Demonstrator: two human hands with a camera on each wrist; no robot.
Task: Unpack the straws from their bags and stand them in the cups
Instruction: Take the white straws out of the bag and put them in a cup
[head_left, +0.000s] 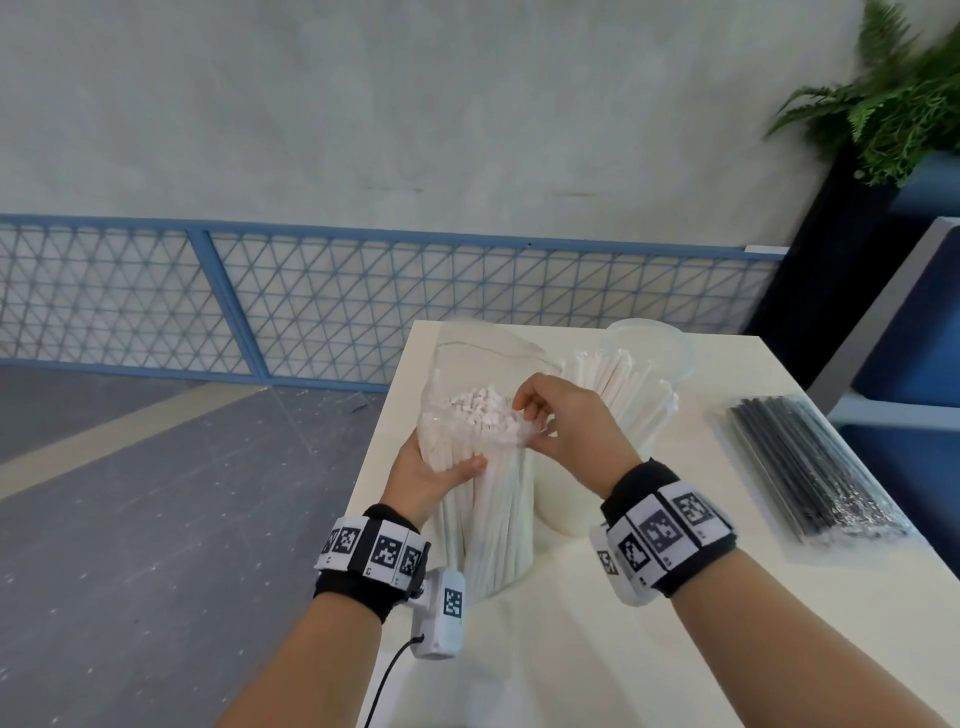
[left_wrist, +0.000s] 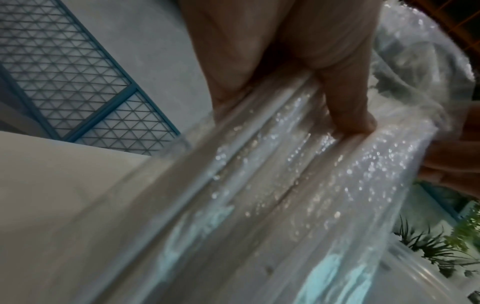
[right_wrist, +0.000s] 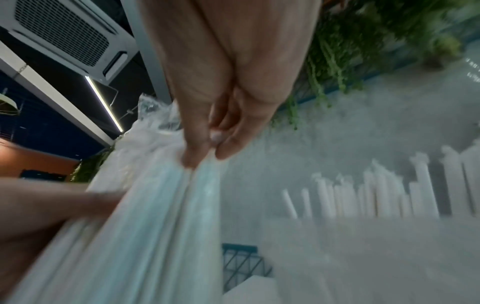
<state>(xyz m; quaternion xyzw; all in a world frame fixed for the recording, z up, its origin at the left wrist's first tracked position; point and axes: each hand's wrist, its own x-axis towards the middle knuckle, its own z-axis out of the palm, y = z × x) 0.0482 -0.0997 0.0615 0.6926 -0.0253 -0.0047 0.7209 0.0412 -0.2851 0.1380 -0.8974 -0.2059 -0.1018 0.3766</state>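
Note:
I hold a clear bag of white straws (head_left: 491, 499) upright over the white table (head_left: 623, 649). My left hand (head_left: 447, 467) grips the bag around its upper part, thumb (left_wrist: 345, 102) pressed on the plastic (left_wrist: 285, 185). My right hand (head_left: 530, 423) pinches the bag's open top edge (right_wrist: 155, 205) between thumb and fingers (right_wrist: 197, 156). The straw ends (head_left: 480, 408) show at the mouth of the bag. Behind my right hand stands a clear cup (head_left: 654, 345) holding several white straws (head_left: 631, 400), which also appear in the right wrist view as white straws (right_wrist: 376, 195).
A sealed bag of black straws (head_left: 810, 467) lies flat on the table at the right. The table's left edge (head_left: 379, 499) runs just beside my left wrist, with floor below. A potted plant (head_left: 893, 104) stands at the far right corner.

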